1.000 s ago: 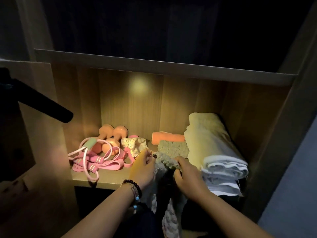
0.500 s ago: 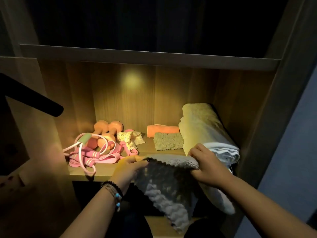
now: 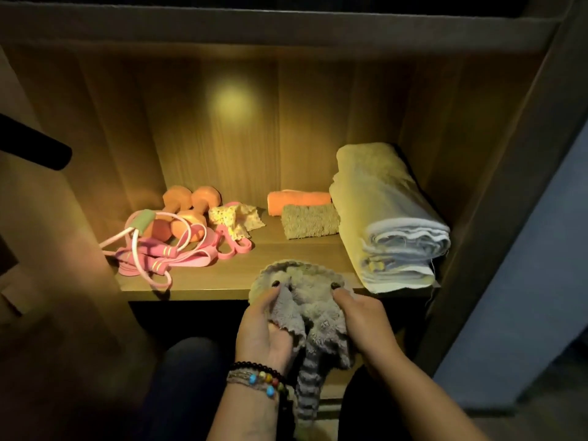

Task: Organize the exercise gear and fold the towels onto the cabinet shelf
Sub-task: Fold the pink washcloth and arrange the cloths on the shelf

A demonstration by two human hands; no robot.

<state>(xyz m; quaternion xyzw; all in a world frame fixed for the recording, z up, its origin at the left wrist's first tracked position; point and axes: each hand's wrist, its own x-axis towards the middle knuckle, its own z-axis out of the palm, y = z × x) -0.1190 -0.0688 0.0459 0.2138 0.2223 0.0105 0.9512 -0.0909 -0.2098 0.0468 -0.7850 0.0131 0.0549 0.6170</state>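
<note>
both hands, left hand (image 3: 265,326) and right hand (image 3: 362,316), pinch the grey towel (image 3: 310,300) at the shelf (image 3: 203,283) front edge, mid-fold; next it likely needs flattening beside the folded white towel (image 3: 391,218).

Grey towel (image 3: 305,300): spread wide half a second ago, now bunched, its top edge on the shelf (image 3: 203,281) front.
Left hand (image 3: 265,326): moved inward, gripping a fold.
Right hand (image 3: 362,319): drawn closer to the left.
</note>
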